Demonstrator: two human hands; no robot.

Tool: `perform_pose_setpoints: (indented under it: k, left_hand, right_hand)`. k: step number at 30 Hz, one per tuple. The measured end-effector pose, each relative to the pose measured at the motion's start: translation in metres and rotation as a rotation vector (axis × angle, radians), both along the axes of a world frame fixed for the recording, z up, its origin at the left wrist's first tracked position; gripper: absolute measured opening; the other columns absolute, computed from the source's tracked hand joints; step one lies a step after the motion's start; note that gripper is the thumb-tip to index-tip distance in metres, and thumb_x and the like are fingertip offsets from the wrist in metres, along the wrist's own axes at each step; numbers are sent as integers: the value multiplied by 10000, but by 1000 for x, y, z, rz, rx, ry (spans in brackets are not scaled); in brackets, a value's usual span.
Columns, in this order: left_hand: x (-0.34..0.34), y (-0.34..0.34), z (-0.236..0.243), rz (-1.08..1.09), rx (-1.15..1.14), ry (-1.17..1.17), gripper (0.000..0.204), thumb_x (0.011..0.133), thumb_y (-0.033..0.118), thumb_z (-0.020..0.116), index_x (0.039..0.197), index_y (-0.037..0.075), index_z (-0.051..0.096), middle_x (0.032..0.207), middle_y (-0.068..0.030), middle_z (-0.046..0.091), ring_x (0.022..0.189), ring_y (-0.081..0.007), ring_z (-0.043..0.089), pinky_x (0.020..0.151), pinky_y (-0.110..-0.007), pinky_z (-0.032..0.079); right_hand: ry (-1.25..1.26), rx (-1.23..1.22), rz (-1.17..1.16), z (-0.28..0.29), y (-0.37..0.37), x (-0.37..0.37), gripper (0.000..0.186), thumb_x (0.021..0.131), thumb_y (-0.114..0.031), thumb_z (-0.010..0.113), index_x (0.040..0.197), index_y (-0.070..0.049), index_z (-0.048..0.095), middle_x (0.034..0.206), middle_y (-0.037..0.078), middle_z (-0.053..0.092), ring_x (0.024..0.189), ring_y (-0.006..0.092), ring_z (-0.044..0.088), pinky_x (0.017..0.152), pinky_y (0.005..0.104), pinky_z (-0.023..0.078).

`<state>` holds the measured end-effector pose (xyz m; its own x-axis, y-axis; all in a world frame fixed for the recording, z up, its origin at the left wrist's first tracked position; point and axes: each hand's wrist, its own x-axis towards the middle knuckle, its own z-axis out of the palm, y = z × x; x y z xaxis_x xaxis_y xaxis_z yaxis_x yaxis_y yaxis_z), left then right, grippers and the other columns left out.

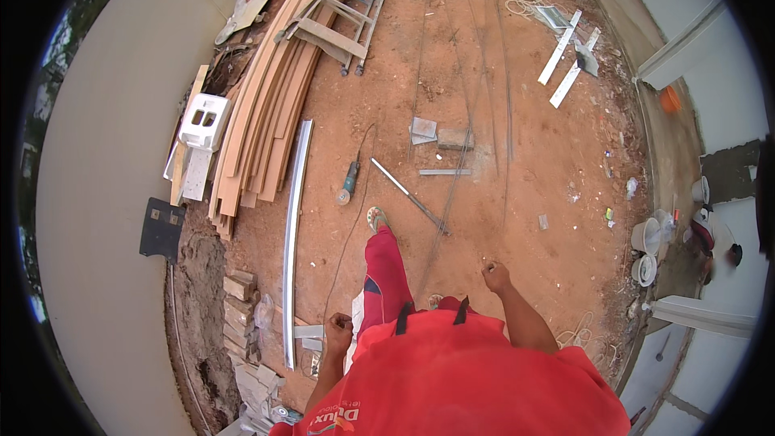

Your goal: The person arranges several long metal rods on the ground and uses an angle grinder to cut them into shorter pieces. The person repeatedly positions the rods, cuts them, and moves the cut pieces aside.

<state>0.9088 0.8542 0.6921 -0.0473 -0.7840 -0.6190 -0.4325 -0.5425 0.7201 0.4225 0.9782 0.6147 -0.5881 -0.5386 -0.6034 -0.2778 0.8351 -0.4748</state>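
Note:
My left hand (pixel 339 333) hangs low beside my leg, fingers curled in, with no object showing in it. The nearest things to it are a long silver metal channel (pixel 295 234) and short grey pieces (pixel 309 332) on the ground. On the other side my right hand (pixel 496 276) is held out over bare soil, its fingers closed, and nothing shows in it. One foot (pixel 377 217) is forward. Ahead of it lie a teal angle grinder (pixel 348 184) with a cord and a thin metal bar (pixel 410 196).
Stacked brown planks (pixel 270 125) and a stepladder (pixel 347 16) lie at the far left. Mid-ground are a block (pixel 455 140), grey tiles (pixel 423 130) and a short metal strip (pixel 445 172). White buckets (pixel 645 236) stand at right; bricks (pixel 239 303) are at left.

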Motion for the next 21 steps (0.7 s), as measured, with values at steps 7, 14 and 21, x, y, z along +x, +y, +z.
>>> perform_pose_setpoints:
  k: [7, 14, 21]
  left_hand:
    - [-94, -260, 7, -938, -409, -79, 310, 867, 74, 682, 1170, 68, 749, 1062, -172, 740, 931, -373, 709, 889, -436, 556]
    - [-123, -350, -62, -1166, -24, 124, 307, 896, 159, 644, 1176, 52, 712, 1047, -231, 716, 954, -418, 695, 877, -484, 545]
    - [-199, -500, -66, -1150, 104, 97, 258, 893, 193, 649, 1095, 43, 703, 958, -224, 705, 902, -415, 695, 800, -487, 530]
  right_hand:
    - [-64, 331, -216, -40, -53, -2, 273, 895, -237, 692, 978, 22, 722, 836, 187, 726, 624, 279, 708, 512, 411, 593]
    - [-151, 29, -346, -3, -213, 29, 240, 890, -232, 697, 944, 1, 725, 769, 164, 717, 568, 250, 690, 502, 377, 576]
    - [-69, 67, -211, -42, -332, -28, 248, 892, -251, 677, 923, -10, 727, 747, 184, 719, 570, 254, 706, 556, 388, 579]
